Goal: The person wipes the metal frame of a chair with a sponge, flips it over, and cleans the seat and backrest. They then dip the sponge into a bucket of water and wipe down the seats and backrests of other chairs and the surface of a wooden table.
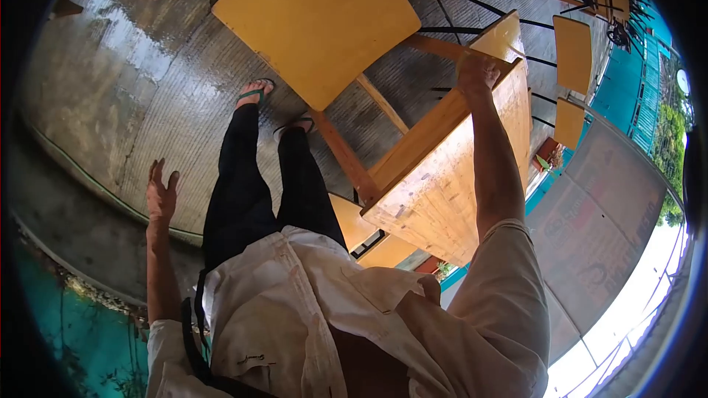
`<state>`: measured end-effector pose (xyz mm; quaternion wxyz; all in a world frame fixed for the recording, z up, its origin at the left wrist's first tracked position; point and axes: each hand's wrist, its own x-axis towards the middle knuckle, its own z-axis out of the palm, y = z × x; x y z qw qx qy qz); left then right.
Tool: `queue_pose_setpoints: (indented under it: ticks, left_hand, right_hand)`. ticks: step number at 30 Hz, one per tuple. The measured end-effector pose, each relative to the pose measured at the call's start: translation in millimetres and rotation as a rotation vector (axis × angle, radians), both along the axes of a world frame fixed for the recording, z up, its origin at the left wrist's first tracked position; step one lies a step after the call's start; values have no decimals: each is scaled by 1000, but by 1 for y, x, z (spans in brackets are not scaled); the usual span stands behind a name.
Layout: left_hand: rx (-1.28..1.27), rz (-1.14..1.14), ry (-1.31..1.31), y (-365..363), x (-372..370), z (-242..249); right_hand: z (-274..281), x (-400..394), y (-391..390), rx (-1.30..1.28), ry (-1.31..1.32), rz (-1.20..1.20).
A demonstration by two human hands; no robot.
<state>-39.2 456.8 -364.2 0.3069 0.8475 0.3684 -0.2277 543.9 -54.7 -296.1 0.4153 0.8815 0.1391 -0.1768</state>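
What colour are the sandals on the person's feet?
Green, judging by the sandals strap on one foot in the head view.

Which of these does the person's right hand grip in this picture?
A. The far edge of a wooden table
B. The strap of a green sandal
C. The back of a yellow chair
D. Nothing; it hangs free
A: the right hand clasps the far edge of the wooden table, arm stretched along its top, while the left hand hangs open and empty over the wet floor.
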Motion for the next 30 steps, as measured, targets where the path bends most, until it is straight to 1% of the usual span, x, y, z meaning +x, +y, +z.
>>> queue_pose_setpoints:
  ticks: [2, 3, 5, 6, 7, 8, 9, 11, 12, 13, 14, 15, 16, 18, 19, 20, 22, 23, 24, 26, 27, 28, 30]
  left_hand:
    - [-33, 27, -9, -3, 15, 13]
    - [-29, -3, -33, -1, 18, 13]
    - [-30, -17, -30, 0, 39, 24]
    - [-40, -21, -25, 2, 50, 27]
    - [-60, -22, -42, 6, 59, 25]
    - [-61, -47, -58, 10, 70, 27]
    - [-66, -88, -87, 14, 82, 32]
    - [-64, -173, -140, 28, 107, 37]
    - [-47, -229, -153, 36, 116, 34]
    - [-30, -287, -170, 44, 126, 31]
    - [-22, -328, -204, 52, 138, 31]
    - [-20, -373, -207, 60, 151, 31]
    - [-19, -422, -214, 66, 165, 31]
    - [5, -493, -268, 72, 191, 35]
    - [11, -542, -294, 74, 203, 35]
    - [17, -594, -315, 75, 215, 36]
    - [14, -658, -328, 64, 239, 47]
    - [-3, -688, -340, 55, 249, 52]
    - [-17, -718, -352, 46, 257, 57]
    - [-47, -807, -375, 16, 270, 73]
    - [-99, -830, -346, -5, 277, 81]
    - [-145, -851, -310, -24, 281, 89]
    - [-168, -959, -355, -63, 286, 89]
  right_hand:
    - [-1, -39, 6, 61, 121, -130]
    - [0, -63, 15, 74, 193, -198]
    - [32, -132, 62, -9, 398, -270]
    - [28, -175, 62, 74, 341, -211]
    - [18, -214, 61, 152, 339, -217]
    - [28, -248, 74, 229, 365, -228]
    - [42, -277, 93, 197, 405, -260]
    - [12, -344, 90, 302, 349, -356]
    - [16, -368, 100, 282, 421, -389]
    - [18, -384, 108, 234, 611, -418]
    - [-8, -417, 102, 195, 615, -339]
    - [56, -384, 127, 278, 783, -380]
    - [57, -384, 126, 307, 736, -418]
    - [59, -383, 120, 623, 637, -572]
    - [74, -374, 114, 717, 699, -561]
    - [78, -371, 107, 750, 633, -610]
    - [84, -377, 98, 1227, 766, -789]
    - [90, -385, 97, 1355, 757, -812]
    - [95, -398, 95, 1398, 694, -837]
    - [103, -431, 91, 1933, 333, -904]
    - [109, -444, 88, 1946, 97, -837]
    - [110, -454, 85, 1972, 26, -842]
    - [113, -469, 82, 1735, -770, -697]
